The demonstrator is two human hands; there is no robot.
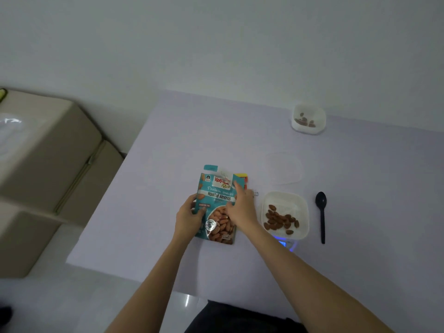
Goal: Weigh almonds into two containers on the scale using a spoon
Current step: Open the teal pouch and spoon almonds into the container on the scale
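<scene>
Nearest, the left hand [189,216] has its grip clamped on the almond bag [217,198] at the left edge; the right hand [240,207] lies over the bag's right side, fingers straight (grip apart); just right of it a container [304,207] of almonds sits on the scale [286,245]; the spoon [322,217] lies on the table [168,152] beside it.

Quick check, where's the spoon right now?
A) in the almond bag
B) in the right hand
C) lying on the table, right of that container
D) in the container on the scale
C: the black spoon lies flat on the table, right of the container on the scale.
</scene>
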